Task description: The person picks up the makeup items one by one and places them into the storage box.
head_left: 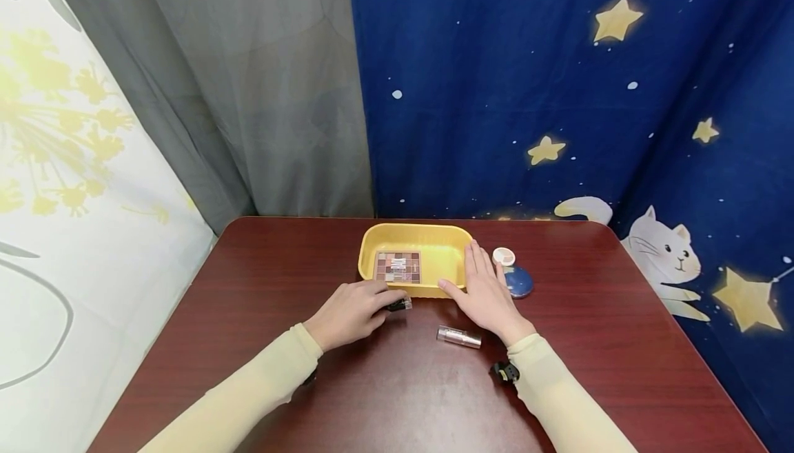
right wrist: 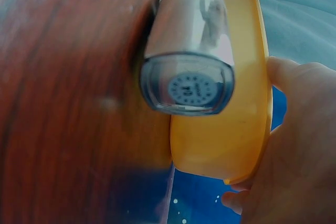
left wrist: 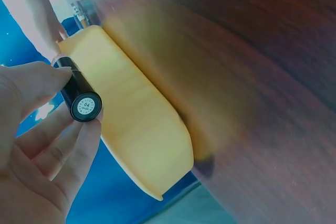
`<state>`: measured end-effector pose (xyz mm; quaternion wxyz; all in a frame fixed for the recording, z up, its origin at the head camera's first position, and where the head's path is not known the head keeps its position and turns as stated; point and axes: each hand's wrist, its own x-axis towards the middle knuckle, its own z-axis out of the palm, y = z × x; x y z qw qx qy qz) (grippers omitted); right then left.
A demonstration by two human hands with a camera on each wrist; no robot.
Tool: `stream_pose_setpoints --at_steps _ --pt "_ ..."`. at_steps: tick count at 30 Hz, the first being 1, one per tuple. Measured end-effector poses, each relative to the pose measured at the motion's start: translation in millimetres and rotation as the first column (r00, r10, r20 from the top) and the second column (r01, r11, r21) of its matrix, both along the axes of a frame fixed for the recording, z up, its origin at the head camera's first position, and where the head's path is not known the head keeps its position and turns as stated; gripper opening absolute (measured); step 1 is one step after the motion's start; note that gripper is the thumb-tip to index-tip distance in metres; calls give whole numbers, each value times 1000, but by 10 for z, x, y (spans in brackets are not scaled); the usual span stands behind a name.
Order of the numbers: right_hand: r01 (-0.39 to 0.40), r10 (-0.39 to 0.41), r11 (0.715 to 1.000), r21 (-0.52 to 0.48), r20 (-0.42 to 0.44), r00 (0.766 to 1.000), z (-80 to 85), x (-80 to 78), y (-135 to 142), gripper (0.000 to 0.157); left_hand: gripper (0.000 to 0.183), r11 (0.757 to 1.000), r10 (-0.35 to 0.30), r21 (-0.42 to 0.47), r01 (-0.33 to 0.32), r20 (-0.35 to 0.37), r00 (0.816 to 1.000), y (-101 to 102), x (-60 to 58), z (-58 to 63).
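My left hand [head_left: 351, 314] pinches a black lipstick tube [left wrist: 79, 85] with a clear end between thumb and fingers, by the near left side of a yellow basket [head_left: 434, 289]. A round label shows on its end in the left wrist view. Inside the basket, to the left, lies an eyeshadow palette [head_left: 398, 267]. My right hand [head_left: 491, 299] rests on the basket's right end, fingers extended along it, thumb at the near rim. Between the hands, nearer to me, a silver tube with a clear part [head_left: 459, 336] lies on the table; it looms large in the right wrist view.
Right of the basket, beside my right hand, are a small white round pot [head_left: 504, 256] and a blue round compact [head_left: 518, 282]. The dark red table [head_left: 279, 260] ends at grey and blue curtains behind. A white patterned cloth [head_left: 112, 218] hangs on the left.
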<state>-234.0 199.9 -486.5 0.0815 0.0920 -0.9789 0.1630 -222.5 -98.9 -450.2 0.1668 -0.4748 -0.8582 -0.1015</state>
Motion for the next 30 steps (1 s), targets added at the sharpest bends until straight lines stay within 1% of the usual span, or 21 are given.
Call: stream_pose_setpoints --at_steps 6,12,15,20,25,30 --pt "-1 1 1000 1 4 1000 13 7 1 104 45 1000 0 -10 0 10 1000 -6 -49 88" --pt "-2 2 1000 -2 1 1000 15 5 -1 104 48 1000 6 -7 -6 4 1000 10 -167 174" --pt "0 0 1000 -2 -1 1000 9 1 -4 104 47 1000 9 1 -9 -1 1000 12 -223 177" --pt "5 -5 1000 6 -8 1000 -6 -7 -3 105 41 1000 2 19 -2 -9 1000 23 -300 149" --pt "6 -6 1000 7 -10 1000 -5 -6 0 106 38 1000 6 20 -7 21 1000 37 -371 164" --pt "3 -2 1000 6 -6 1000 -1 -7 0 106 39 1000 17 24 -18 49 999 65 -433 188"
